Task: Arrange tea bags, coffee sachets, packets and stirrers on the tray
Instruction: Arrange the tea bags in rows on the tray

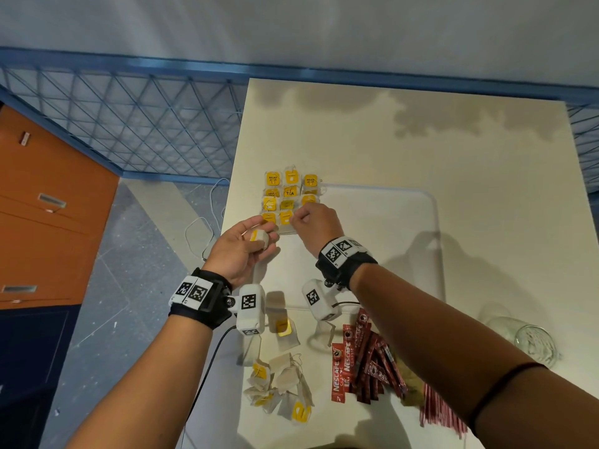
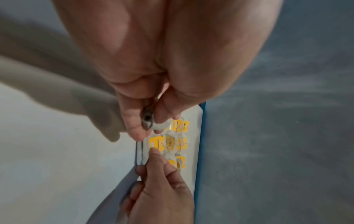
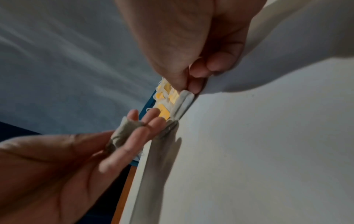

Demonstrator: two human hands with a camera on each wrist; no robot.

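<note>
A clear tray lies on the cream table. Several yellow-tagged tea bags sit in a grid in its far left corner. My left hand hovers at the tray's left edge and holds a folded tea bag between thumb and fingers; the left wrist view shows that tea bag too. My right hand is curled over the near row of the grid. Its thumb and forefinger pinch a tea bag there, with the forefinger tip on a yellow tag.
Near the front edge lie a loose heap of tea bags, red coffee sachets and red-and-white stirrers. A glass jar lies on its side at the right. An orange cabinet stands left of the table.
</note>
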